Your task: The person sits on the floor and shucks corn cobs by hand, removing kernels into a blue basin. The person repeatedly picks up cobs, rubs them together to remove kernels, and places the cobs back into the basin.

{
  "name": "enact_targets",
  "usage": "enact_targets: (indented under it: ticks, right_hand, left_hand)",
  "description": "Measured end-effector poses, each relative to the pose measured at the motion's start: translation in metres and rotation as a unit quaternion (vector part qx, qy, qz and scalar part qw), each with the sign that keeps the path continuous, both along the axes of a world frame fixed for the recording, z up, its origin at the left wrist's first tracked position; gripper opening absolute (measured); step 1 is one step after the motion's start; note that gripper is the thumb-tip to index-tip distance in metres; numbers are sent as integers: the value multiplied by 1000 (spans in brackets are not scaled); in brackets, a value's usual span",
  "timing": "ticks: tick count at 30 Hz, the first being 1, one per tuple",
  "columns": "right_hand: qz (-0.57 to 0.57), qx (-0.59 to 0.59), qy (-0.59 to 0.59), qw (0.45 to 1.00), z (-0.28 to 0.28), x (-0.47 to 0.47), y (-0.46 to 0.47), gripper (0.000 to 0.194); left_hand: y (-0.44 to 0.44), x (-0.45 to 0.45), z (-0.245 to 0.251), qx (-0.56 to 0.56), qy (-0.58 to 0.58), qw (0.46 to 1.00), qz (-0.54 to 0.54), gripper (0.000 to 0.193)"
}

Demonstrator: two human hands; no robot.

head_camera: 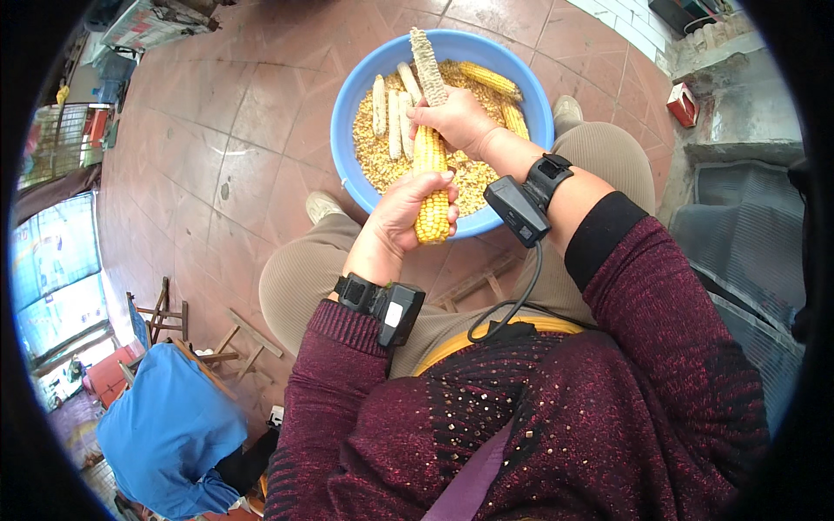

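Note:
My left hand (409, 207) is wrapped around the lower part of a yellow ear of corn (430, 148), whose kernels still cover most of the visible side. Just above it, my right hand (457, 120) grips a bare corn cob (427, 62) that points up past the far rim of the blue plastic basin (340, 140). The cob's lower end meets the ear's upper end under my right fingers, where the contact is partly hidden. Loose corn kernels (374, 159) cover the basin's bottom. Several stripped cobs (380, 107) lie on them at the left, and yellow ears (488, 78) at the right.
The basin stands on a reddish tiled floor (260, 124) between my knees. Behind its near side is a wooden frame (479, 290). A blue cloth (172, 423) drapes over something at lower left, near a wooden stool (241, 345). At right, a red box (683, 105) rests on a concrete ledge.

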State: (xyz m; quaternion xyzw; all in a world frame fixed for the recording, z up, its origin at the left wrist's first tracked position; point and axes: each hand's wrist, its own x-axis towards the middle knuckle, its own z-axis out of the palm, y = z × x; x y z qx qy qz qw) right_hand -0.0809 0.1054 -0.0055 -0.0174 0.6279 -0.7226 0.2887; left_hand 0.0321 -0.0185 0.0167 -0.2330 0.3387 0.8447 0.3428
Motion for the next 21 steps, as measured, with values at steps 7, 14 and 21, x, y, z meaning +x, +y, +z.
enact_targets:
  ticks: [7,14,21]
  right_hand:
    - [-13,-55,-137,989,8,-9,4,22]
    - [-18,-64,-155,986,2,-4,-2,19]
    - [-78,32,22,996,-17,0,-6,26]
  left_hand:
    - [9,-1,-4,-235,114,965,21,35]
    - [25,-3,-18,-609,240,753,-57,63]
    - [23,-4,-9,-459,206,863,-36,53]
